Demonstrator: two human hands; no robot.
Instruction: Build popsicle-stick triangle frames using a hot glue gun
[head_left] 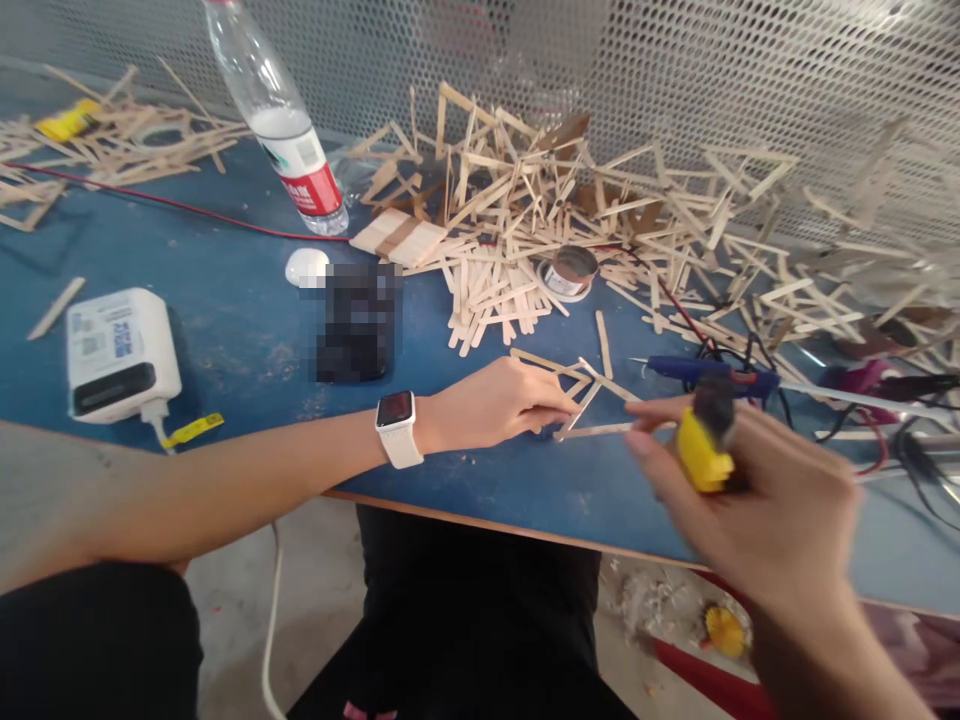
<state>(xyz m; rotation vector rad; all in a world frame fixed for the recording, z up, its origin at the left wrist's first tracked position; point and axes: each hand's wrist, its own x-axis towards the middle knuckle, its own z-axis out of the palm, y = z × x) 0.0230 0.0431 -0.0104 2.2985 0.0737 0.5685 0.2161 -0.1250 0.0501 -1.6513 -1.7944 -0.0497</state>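
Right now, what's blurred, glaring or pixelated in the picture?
Head view: right hand and its yellow-and-black item blurred, left hand clearer; pixelation over the dark object; bright glare on the mesh, upper right.

Open foreground table [487,490], cables [910,460] seemingly rightward

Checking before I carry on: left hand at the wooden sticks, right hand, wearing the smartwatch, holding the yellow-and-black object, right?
Not quite: the head view shows the smartwatch on the wrist of the left hand, not of the right hand, which does hold the yellow-and-black object.
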